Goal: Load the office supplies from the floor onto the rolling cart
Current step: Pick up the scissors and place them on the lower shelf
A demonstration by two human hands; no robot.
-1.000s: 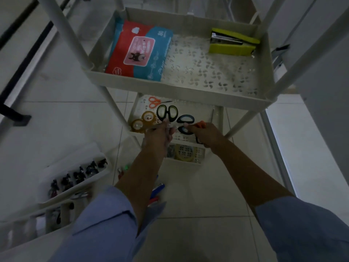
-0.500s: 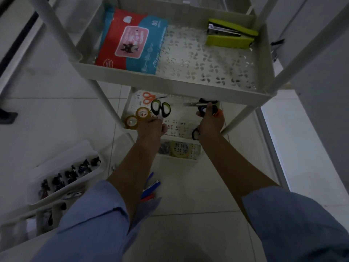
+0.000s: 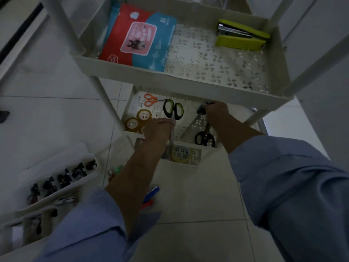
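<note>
Scissors with green-and-black handles [image 3: 173,110] are going onto the middle shelf [image 3: 190,121] of the rolling cart [image 3: 181,80]; the left hand [image 3: 157,130] is closed around their blades, handles pointing away from the person, over the shelf. The right hand [image 3: 217,114] reaches deeper under the top tray and is closed on a dark-handled item [image 3: 202,108], probably another pair of scissors, though most of it is hidden. On the same shelf lie small orange scissors [image 3: 150,99], two rolls of clear tape [image 3: 138,119] and black-handled scissors [image 3: 204,138] near the front edge. The top tray already holds a pack of wet wipes [image 3: 138,37] and a green stapler [image 3: 241,35], and a tape roll [image 3: 180,154] sits on the lowest shelf.

Loading looks well under way but not finished. On the floor remain a white tray of black binder clips [image 3: 62,178], some coloured pens or markers [image 3: 151,195] partly hidden by the left arm, and a few small items near them that are too blurred to name. Both held pairs are not yet released.
</note>
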